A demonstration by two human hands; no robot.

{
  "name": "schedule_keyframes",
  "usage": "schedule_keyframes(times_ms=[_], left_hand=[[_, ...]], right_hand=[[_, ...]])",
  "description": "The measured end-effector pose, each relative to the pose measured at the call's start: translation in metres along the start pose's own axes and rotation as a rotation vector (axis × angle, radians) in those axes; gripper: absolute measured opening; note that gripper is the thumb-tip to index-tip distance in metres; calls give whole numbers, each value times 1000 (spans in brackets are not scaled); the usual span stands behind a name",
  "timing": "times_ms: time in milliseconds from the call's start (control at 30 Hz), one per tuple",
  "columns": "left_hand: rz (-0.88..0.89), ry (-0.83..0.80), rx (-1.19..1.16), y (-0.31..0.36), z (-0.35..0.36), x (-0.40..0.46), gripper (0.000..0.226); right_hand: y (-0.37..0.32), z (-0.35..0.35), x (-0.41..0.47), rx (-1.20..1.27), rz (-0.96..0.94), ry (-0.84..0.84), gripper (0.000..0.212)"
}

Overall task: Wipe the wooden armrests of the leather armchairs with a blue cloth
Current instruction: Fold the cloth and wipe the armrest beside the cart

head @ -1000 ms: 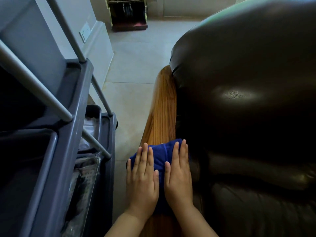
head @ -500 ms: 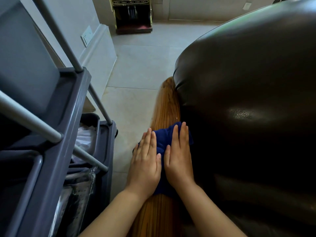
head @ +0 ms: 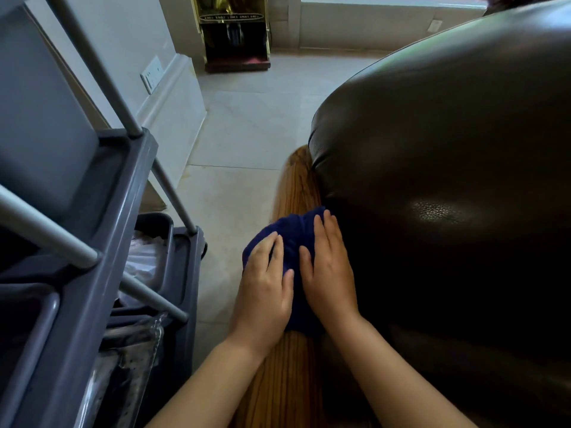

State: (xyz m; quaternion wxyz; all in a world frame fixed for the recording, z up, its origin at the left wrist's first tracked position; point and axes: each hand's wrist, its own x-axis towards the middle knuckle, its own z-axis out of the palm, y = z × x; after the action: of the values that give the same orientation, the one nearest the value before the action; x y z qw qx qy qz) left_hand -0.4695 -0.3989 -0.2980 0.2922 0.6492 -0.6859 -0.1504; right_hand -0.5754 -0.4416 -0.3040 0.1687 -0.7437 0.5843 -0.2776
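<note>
A dark blue cloth [head: 290, 236] lies bunched across the wooden armrest [head: 298, 183] of a dark brown leather armchair [head: 448, 180]. My left hand [head: 265, 285] presses on the cloth's left side, its fingertips curled over the armrest's outer edge. My right hand [head: 329, 270] lies flat on the cloth's right side, against the leather. Bare wood shows beyond the cloth and below my wrists.
A grey cleaning cart [head: 102, 242] with slanted metal bars stands close on the left, holding plastic bags. A strip of pale tiled floor [head: 247, 134] runs between cart and chair. A gold-framed machine [head: 234, 35] stands by the far wall.
Both hands have slid the cloth forward along the armrest toward its far end. My left fingers have curled over the cloth's edge, and the cloth has bunched up.
</note>
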Motion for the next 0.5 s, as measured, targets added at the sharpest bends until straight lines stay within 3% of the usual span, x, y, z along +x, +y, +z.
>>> schedule_keyframes(times_ms=[167, 300, 500], left_hand=[[88, -220, -46, -14, -3, 27, 57], [186, -458, 79, -23, -15, 62, 71], [209, -642, 193, -10, -29, 100, 83]], right_hand=[[20, -15, -1, 18, -20, -120, 64], [40, -29, -2, 136, 15, -264, 76], [40, -38, 7, 190, 32, -190, 82]])
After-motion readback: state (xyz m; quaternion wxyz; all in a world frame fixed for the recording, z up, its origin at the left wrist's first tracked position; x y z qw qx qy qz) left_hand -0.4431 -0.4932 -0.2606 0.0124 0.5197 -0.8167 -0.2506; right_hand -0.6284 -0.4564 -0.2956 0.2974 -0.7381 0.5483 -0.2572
